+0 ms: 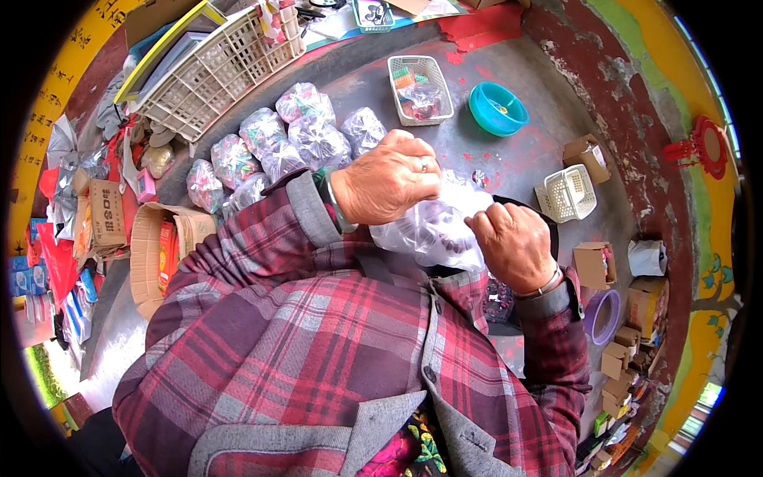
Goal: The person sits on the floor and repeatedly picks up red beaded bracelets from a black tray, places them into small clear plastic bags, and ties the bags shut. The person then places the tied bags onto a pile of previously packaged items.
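Note:
A clear plastic bag (429,232) with small dark purplish pieces inside hangs between my hands, in front of my chest. My left hand (389,181), with a ring on one finger, is closed in a pinch on the bag's upper left part. On the other side, the fingers of my right hand (515,245) are curled tightly on the bag's gathered edge. Under my right wrist a dark container with small dark pieces (498,302) is partly hidden by my sleeve. Several filled, knotted clear bags (319,141) lie heaped beyond my left forearm.
Ahead on the floor stand a white basket (448,94) holding colourful items and a teal basin (517,119). To the right are a smaller white basket (547,208), a purple ring (607,318) and several cardboard boxes. A large crate (207,95) and an open carton (146,262) stand left.

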Motion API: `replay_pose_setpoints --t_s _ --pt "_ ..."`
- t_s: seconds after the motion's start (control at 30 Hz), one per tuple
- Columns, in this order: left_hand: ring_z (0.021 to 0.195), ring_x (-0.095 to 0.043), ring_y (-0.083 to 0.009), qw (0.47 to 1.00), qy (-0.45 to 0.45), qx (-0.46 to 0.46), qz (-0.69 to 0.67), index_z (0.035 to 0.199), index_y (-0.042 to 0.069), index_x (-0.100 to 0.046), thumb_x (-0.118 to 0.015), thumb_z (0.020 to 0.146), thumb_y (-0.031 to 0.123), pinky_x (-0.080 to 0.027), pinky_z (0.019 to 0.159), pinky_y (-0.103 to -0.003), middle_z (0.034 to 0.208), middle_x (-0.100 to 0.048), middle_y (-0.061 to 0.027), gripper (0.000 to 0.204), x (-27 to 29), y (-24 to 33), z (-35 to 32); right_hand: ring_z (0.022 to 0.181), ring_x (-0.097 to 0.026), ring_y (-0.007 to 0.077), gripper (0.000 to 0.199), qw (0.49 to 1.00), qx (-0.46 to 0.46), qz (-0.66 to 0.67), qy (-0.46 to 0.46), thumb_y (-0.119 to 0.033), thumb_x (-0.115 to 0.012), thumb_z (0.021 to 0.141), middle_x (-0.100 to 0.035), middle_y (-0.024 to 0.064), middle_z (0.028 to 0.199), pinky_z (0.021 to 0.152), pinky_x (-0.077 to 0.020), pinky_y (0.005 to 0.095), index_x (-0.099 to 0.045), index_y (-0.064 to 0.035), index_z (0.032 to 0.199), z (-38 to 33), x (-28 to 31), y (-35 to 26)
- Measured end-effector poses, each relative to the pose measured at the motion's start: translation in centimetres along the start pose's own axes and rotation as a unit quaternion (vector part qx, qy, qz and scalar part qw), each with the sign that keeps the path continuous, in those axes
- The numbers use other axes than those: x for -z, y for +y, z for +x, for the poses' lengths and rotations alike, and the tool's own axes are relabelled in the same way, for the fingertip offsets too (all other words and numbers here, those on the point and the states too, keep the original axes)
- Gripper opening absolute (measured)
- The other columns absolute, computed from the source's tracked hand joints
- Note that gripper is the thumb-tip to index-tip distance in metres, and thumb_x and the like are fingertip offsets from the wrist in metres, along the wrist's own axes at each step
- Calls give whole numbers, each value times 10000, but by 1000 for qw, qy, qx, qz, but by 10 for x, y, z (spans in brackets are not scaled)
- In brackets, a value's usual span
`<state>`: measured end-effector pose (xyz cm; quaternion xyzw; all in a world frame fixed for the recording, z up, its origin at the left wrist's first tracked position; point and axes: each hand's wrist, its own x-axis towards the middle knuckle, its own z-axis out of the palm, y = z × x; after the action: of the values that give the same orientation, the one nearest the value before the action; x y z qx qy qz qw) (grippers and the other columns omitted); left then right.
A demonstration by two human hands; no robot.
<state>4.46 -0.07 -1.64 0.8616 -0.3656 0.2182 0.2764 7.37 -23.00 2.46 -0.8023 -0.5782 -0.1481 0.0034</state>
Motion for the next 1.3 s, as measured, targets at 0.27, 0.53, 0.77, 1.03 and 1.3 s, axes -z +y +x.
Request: replay_pose_setpoints --t_s 0.27,0.53,0.77,1.03,1.3 --pt "843 -510 -200 997 -43 66 -7 735 100 -557 -594 666 34 -346 781 -339 842 -569 8 102 -12 -12 -43 605 -508 220 74 989 -100 94 -52 -96 -538 725 -441 47 639 541 -413 335 -477 -74 690 -39 -21 -9" --pt "816 -518 -75 655 66 376 -652 692 38 -562 -559 811 77 -388 586 -209 947 -594 -68 126 -17 20 -25 699 -510 87 258 561 -317 761 81 -212 -447 926 -583 33 868 606 -407 231 -558 -4 823 0 -21 -25" --pt "572 -462 -113 500 132 312 -797 820 52 -465 -479 898 171 -377 454 -203 743 -533 -70 143 -32 27 -24 602 -496 100 221 362 -408 818 183 -231 -445 929 -497 27 662 471 -368 195 -487 -65 791 14 -34 -41" --pt "568 -457 -201 899 32 195 -391 746 11 -493 -483 865 99 -370 540 -306 649 -467 -85 148 -37 28 -24 523 -413 82 180 359 -461 784 210 -202 -479 911 -409 -11 596 415 -299 201 -462 -91 771 5 -40 -51" --pt "632 -521 -287 929 -78 233 -277 884 18 -542 -526 861 167 -419 581 -350 714 -525 -142 152 -33 30 -25 673 -516 127 164 476 -436 729 227 -146 -473 912 -575 60 772 558 -399 208 -522 -51 788 3 -34 -48"
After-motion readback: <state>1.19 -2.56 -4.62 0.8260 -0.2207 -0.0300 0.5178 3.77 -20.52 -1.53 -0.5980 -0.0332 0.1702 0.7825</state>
